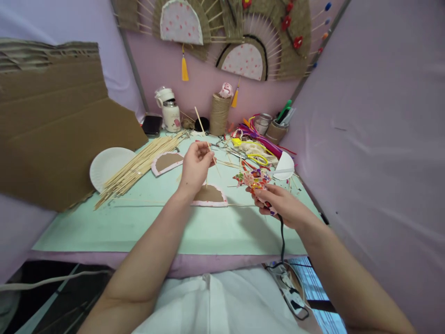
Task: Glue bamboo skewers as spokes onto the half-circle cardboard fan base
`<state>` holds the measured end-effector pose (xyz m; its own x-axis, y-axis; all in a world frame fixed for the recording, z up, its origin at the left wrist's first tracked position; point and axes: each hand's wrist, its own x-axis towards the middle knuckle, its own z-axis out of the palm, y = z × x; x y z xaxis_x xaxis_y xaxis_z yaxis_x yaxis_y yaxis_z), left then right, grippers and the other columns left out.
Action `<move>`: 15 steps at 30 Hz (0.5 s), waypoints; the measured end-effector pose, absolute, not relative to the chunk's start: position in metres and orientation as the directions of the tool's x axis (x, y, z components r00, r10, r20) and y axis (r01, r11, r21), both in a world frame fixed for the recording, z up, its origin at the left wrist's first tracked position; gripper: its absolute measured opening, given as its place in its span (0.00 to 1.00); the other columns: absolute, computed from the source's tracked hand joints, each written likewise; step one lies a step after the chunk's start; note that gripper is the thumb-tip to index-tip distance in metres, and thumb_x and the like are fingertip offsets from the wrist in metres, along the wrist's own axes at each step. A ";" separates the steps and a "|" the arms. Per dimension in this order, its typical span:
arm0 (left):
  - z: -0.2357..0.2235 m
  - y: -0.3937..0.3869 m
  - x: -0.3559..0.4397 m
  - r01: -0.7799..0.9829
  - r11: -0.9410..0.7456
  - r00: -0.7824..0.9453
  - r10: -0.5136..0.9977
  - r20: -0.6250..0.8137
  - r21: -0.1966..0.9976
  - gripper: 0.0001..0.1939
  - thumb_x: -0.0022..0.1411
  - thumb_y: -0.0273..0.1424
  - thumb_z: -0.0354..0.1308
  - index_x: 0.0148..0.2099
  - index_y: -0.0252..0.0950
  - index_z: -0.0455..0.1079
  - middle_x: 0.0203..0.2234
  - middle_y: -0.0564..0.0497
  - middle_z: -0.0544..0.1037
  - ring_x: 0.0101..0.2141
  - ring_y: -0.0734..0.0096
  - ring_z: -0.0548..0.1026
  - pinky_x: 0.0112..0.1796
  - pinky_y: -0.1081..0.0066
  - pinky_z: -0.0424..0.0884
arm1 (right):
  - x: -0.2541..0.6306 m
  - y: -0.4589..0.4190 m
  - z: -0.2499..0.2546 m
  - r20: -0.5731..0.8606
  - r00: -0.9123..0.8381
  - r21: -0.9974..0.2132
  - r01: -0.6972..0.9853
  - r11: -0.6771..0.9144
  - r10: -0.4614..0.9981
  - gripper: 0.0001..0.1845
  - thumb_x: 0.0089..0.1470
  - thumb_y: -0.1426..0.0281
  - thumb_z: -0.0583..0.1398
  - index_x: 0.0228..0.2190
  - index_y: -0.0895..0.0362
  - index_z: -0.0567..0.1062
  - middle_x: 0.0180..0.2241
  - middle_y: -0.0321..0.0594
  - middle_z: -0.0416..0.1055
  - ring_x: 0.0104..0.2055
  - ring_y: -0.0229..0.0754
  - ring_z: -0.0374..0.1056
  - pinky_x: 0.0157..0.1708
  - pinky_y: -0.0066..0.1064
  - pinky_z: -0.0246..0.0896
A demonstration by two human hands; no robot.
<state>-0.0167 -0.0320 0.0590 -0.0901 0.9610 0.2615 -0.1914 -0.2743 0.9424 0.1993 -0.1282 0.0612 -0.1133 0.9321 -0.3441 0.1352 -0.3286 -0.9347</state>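
Note:
My left hand (198, 162) pinches a thin bamboo stick (199, 119) that points up and away from me. My right hand (278, 202) is wrapped around a hot glue gun (257, 180) covered in flowery material, its black cord (282, 236) hanging over the table edge. Between the hands, low on the table, lies a half-round cardboard piece (210, 194) with a pink-and-white padded rim. Thin sticks extend to both sides of it. Farther left is a second rimmed half-round piece (168, 162). The gun's tip does not show clearly.
A pile of bamboo sticks (139, 167) overlaps a white paper plate (110, 162), beside a large cardboard sheet (62, 125). Behind are a phone (152, 125), a bottle (171, 113), a twine roll (219, 113), yellow-handled scissors (257, 159) and a pen holder (276, 131). A power strip (290, 292) lies below.

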 end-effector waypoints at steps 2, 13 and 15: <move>0.057 -0.032 -0.011 -0.229 -0.258 -0.070 0.966 0.249 0.939 0.08 0.58 0.24 0.56 0.40 0.39 0.63 0.31 0.56 0.70 0.29 0.79 0.72 0.33 0.71 0.78 | 0.197 -0.125 0.065 -0.356 -0.119 -0.925 0.183 -0.332 0.927 0.20 0.50 0.54 0.64 0.25 0.56 0.67 0.25 0.33 0.60 0.24 0.32 0.54 0.21 0.25 0.48; 0.040 -0.027 -0.023 -0.278 -0.206 -0.076 0.978 0.193 0.938 0.11 0.59 0.24 0.54 0.43 0.41 0.58 0.30 0.58 0.70 0.27 0.79 0.73 0.33 0.66 0.80 | 0.179 -0.119 0.069 -0.439 -0.156 -0.893 0.183 -0.411 0.885 0.19 0.51 0.55 0.64 0.34 0.58 0.73 0.30 0.39 0.67 0.26 0.33 0.60 0.18 0.23 0.51; 0.037 -0.024 -0.023 -0.298 -0.195 -0.081 0.981 0.179 0.934 0.13 0.56 0.23 0.55 0.43 0.40 0.59 0.30 0.58 0.70 0.27 0.80 0.73 0.35 0.65 0.80 | 0.176 -0.117 0.069 -0.447 -0.157 -0.889 0.181 -0.420 0.880 0.18 0.51 0.56 0.65 0.33 0.58 0.72 0.27 0.37 0.66 0.24 0.32 0.58 0.17 0.22 0.49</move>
<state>-0.0229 -0.0243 0.0371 -0.0810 0.9806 0.1787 -0.2980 -0.1950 0.9344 0.1757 -0.1172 0.0688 -0.1574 0.8804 -0.4474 0.1808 -0.4197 -0.8895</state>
